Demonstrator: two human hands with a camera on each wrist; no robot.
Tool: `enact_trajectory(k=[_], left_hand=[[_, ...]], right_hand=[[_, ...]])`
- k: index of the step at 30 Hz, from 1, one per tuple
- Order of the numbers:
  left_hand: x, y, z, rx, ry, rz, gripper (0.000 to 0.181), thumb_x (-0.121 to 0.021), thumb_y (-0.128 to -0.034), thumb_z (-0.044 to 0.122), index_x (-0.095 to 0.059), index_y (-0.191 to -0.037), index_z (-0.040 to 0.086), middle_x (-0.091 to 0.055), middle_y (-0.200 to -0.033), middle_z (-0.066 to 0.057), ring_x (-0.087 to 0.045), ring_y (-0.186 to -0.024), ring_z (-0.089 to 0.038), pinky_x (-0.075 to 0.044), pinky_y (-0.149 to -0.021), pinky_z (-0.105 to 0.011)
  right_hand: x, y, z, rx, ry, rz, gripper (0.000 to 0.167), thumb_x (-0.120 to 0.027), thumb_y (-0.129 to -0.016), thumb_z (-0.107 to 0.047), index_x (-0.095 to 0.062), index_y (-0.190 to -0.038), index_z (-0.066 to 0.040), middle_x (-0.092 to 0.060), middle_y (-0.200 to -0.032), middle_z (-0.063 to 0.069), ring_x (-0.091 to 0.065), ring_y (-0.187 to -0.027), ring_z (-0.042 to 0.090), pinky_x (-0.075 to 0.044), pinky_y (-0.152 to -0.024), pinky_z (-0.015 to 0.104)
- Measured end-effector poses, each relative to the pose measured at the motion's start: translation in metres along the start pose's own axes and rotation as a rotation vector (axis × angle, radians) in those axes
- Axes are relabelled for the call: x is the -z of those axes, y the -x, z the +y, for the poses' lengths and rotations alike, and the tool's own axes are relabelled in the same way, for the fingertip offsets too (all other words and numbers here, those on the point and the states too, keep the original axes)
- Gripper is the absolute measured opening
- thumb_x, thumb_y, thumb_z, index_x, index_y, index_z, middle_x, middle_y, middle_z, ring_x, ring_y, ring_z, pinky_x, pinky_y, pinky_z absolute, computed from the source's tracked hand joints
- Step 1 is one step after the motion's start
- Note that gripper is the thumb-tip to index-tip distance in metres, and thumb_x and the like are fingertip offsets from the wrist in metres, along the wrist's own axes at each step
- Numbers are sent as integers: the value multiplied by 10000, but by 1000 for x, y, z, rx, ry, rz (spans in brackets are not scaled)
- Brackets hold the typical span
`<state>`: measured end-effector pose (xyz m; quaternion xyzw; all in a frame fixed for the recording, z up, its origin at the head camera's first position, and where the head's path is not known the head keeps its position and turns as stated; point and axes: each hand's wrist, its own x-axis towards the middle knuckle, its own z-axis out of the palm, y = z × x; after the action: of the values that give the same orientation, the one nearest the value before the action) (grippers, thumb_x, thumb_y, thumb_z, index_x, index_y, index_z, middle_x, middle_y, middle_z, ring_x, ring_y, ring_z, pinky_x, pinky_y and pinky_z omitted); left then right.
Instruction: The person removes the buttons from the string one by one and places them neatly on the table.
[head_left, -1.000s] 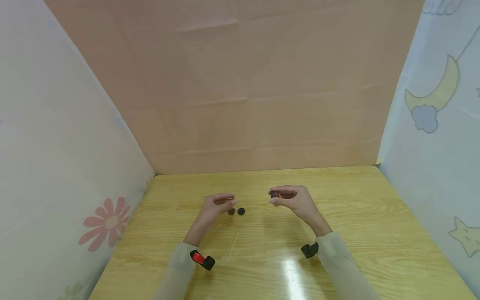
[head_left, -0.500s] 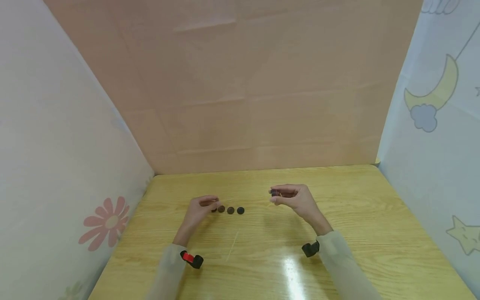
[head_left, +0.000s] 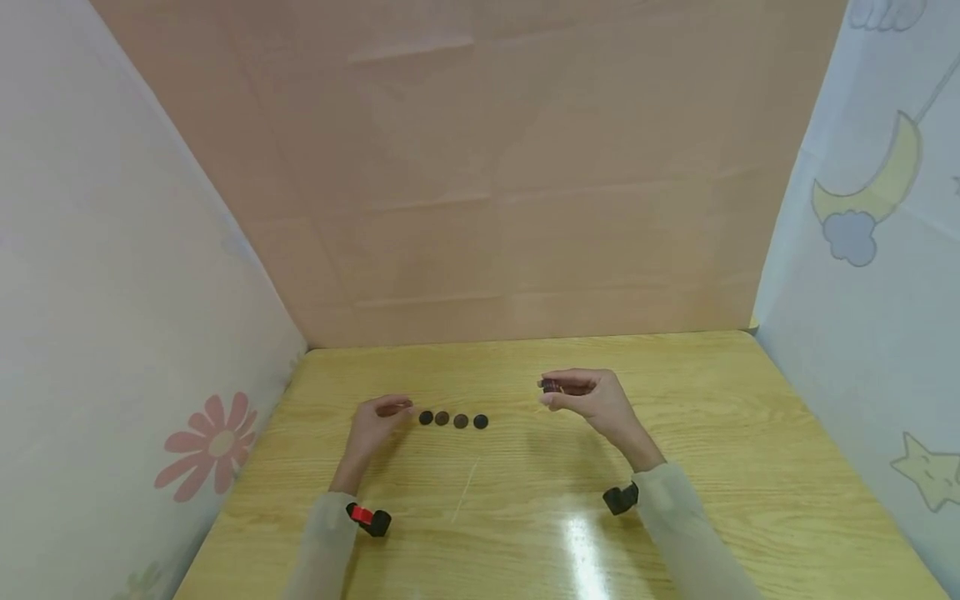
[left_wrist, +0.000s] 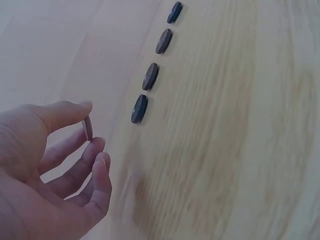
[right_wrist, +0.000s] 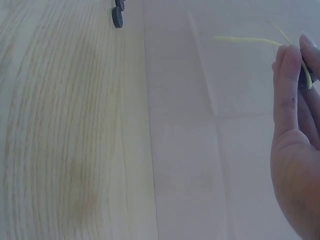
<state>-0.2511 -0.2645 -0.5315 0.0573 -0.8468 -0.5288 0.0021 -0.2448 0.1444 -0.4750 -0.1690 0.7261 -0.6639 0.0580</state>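
My left hand (head_left: 369, 429) is just left of a row of discs, above the table, pinching a thin brownish disc (left_wrist: 88, 128) between thumb and fingertips. Several flat round discs, black and dark brown, lie in that row; the leftmost is a black disc (head_left: 426, 417) and the rightmost another black disc (head_left: 481, 422). Over to the right, my right hand (head_left: 603, 410) grips a small dark bundle (head_left: 552, 386) that looks like stacked discs. Yellow string (right_wrist: 247, 39) sticks out from its fingertips. Fingers hide most of the bundle.
A pale thin strand (head_left: 465, 492) lies on the wooden table (head_left: 525, 533) nearer to me. A pinkish-brown sheet (head_left: 480, 208) rises behind the table. Pale walls with printed pictures stand at left and right.
My left hand has moved left along the row, setting down discs; more of them now lie on the table. It now pinches another disc. My right hand has hardly moved.
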Motion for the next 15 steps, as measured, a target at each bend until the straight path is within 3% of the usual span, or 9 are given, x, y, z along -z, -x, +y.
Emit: enact_trajectory(k=[9,15], left_hand=[[3,0,-7,-4,-165,24,224,-791,-949,179,-798,-1149,79,-796,-1103,-102,-702,-1010,-208,-565,-868,-312],[3,-4,-11,-35,-236,22,211,-815,-932,203,-808,-1109,89,-800,-1037,-76,-685,-938,-171,-534,-802,-266]], right_hand=[[2,0,-1,10,-11,-3,451,-820,-923,-156,-702,-1316,30,-807,-1147,-44,-788,-942,133,-635,-870,279],[3,1,-2,3,-9,0,479,-824,-920,-166,-688,-1325,51,-801,-1190,46,-791,-958,170,-629,-881,268]])
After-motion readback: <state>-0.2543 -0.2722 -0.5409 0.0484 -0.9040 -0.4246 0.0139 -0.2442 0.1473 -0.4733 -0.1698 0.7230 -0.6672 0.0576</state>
